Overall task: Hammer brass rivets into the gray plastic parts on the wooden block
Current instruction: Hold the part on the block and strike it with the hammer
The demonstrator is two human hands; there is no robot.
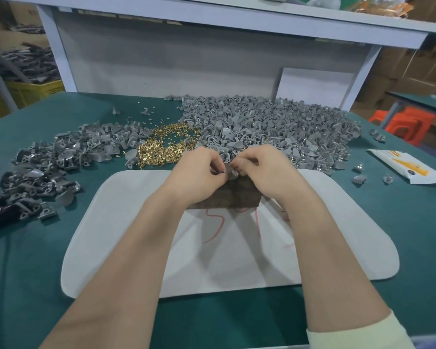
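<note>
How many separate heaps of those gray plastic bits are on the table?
2: a big pale heap behind the hands at right, and a darker heap at left. Loose strays lie around; more may be hidden.

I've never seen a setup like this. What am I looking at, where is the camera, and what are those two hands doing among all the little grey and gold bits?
There is no machine here: a person works with bare hands, and the single picture comes from a camera on their head, looking forward and down. The left hand and right hand meet over a dark wooden block and together pinch one small gray plastic part on top of it. Whether a rivet is also between the fingers is too small to tell. The block sits on a white mat on a green table. Behind lie a heap of brass rivets, a big pile of light gray parts and a darker pile on the left. No hammer is visible.
</note>
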